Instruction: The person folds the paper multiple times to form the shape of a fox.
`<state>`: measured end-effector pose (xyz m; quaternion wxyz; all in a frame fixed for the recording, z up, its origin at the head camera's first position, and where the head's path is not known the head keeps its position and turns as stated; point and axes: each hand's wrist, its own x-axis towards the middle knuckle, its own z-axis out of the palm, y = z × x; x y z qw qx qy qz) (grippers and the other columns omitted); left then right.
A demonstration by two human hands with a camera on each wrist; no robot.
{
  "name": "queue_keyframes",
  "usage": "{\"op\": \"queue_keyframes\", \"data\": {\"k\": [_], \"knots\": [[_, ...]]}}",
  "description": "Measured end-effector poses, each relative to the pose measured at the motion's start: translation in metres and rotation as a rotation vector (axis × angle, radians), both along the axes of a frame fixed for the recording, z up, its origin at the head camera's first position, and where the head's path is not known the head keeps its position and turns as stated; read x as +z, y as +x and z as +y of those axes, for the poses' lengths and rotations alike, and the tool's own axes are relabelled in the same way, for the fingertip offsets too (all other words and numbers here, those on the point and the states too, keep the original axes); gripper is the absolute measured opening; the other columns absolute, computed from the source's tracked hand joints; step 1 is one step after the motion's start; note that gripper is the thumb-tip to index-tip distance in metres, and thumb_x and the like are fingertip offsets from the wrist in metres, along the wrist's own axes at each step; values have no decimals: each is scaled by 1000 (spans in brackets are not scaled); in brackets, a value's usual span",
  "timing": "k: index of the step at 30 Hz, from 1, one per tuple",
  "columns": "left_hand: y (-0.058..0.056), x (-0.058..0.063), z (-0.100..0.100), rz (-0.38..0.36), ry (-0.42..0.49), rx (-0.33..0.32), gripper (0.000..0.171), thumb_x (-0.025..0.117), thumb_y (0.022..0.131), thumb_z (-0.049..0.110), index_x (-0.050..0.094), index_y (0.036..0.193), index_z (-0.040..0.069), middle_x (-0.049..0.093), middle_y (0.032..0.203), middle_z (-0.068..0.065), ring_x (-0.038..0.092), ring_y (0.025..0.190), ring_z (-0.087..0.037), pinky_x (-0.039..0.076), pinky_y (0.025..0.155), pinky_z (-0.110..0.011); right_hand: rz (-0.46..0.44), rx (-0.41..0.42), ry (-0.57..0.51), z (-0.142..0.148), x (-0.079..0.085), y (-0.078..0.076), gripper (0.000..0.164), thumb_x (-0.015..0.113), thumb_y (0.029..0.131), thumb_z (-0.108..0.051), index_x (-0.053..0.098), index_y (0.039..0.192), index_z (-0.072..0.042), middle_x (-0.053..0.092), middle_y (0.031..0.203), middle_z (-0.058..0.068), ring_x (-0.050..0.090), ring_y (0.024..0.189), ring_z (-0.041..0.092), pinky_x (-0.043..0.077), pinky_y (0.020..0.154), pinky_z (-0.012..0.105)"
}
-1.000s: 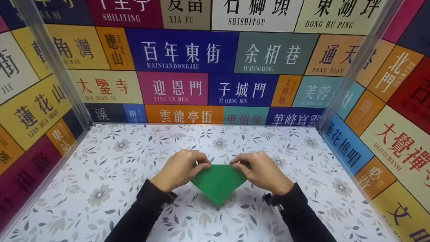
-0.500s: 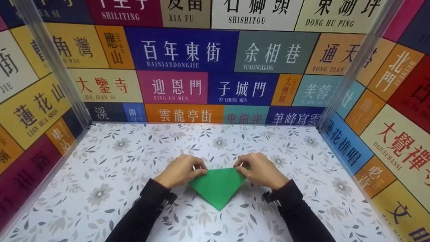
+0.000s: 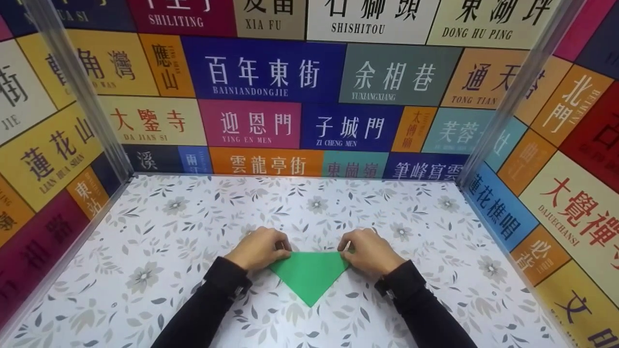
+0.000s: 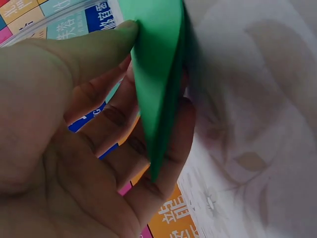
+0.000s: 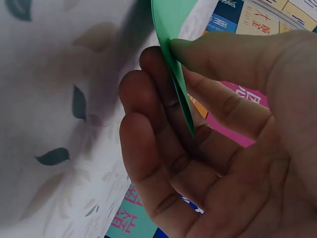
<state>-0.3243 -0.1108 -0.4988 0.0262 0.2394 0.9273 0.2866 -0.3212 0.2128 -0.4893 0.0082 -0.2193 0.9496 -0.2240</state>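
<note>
Left hand (image 3: 259, 249) and right hand (image 3: 371, 251) pinch the folded green paper (image 3: 310, 276) left and right, seemingly to hold its far edge straight.

Floral tabletop (image 3: 217, 208), colourful lettered walls (image 3: 261, 72)

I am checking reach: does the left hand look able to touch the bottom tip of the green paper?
Probably yes: nothing covers the tip, but the left hand, which pinches the green paper, would likely need to let go first.
</note>
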Motion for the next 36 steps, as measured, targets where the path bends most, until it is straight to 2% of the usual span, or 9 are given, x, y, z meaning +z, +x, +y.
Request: {"op": "queue_keyframes", "data": {"k": [4, 9, 16, 22, 29, 36], "knots": [[-1, 0, -1, -1, -15, 10, 5, 92, 99, 18, 89, 102, 14, 83, 91, 0, 70, 82, -14, 63, 83, -42, -6, -20, 21, -1, -4, 0, 8, 88, 98, -11, 89, 104, -15, 81, 93, 1, 69, 85, 15, 64, 80, 46], [-2, 1, 0, 12, -36, 12, 7, 93, 98, 17, 89, 103, 13, 84, 95, -1, 74, 87, -18, 65, 89, -48, -8, -41, 29, -1, -5, 0, 7, 89, 97, -12, 88, 102, -17, 81, 94, 0, 71, 87, 16, 64, 80, 48], [-3, -1, 2, 15, -25, -7, 14, 95, 94, 12, 88, 107, 12, 86, 102, -5, 77, 94, -23, 67, 94, -50, 37, -66, 53, -2, -7, 0, 7, 91, 95, -14, 87, 101, -16, 82, 98, 3, 75, 93, 20, 65, 81, 51], [0, -1, 4, 62, -10, -62, 16, 95, 93, 11, 89, 108, 14, 85, 108, -5, 77, 99, -23, 68, 93, -48, 70, -86, 62, -3, -6, 1, 8, 93, 93, -14, 86, 98, -16, 81, 97, 3, 74, 92, 21, 66, 82, 50], [7, 5, 8, 65, -5, -149, 12, 97, 93, 13, 91, 102, 18, 87, 106, 0, 80, 100, -21, 69, 96, -44, 93, -94, 61, -3, -5, 2, 10, 95, 93, -13, 86, 96, -16, 77, 92, 1, 69, 86, 18, 63, 75, 45], [13, 8, 13, 67, -29, -229, 17, 100, 88, 14, 93, 104, 16, 87, 104, 0, 78, 95, -17, 68, 93, -40, 122, -98, 47, -6, -3, 6, 9, 93, 94, -14, 87, 99, -15, 76, 93, 1, 70, 88, 20, 64, 78, 46]]}}
